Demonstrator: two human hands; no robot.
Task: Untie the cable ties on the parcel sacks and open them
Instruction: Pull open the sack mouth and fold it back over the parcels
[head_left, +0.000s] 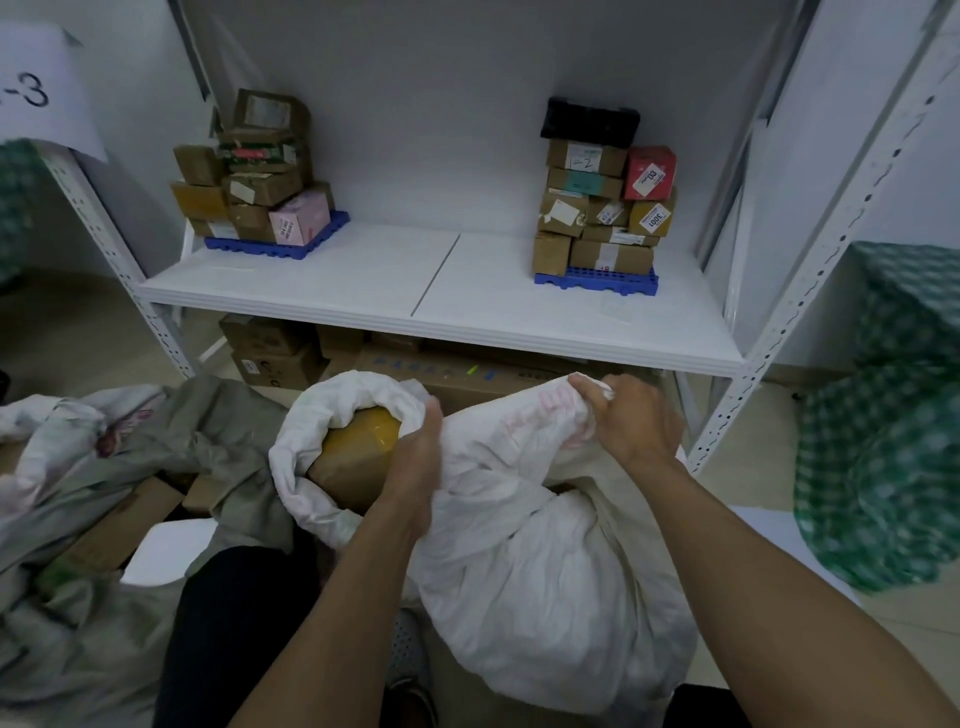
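White woven parcel sack (540, 571) lies between the hands, mouth upper-left; left hand (415, 457) grips its rim, right hand (631, 421) clutches bunched fabric further right.

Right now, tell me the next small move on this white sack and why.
Probably pull the two hands apart to widen the mouth. The left hand grips the rim of the white sack beside an exposed brown parcel, the right hand grips the bunched far edge, and no cable tie is visible, so the sack looks only partly open.
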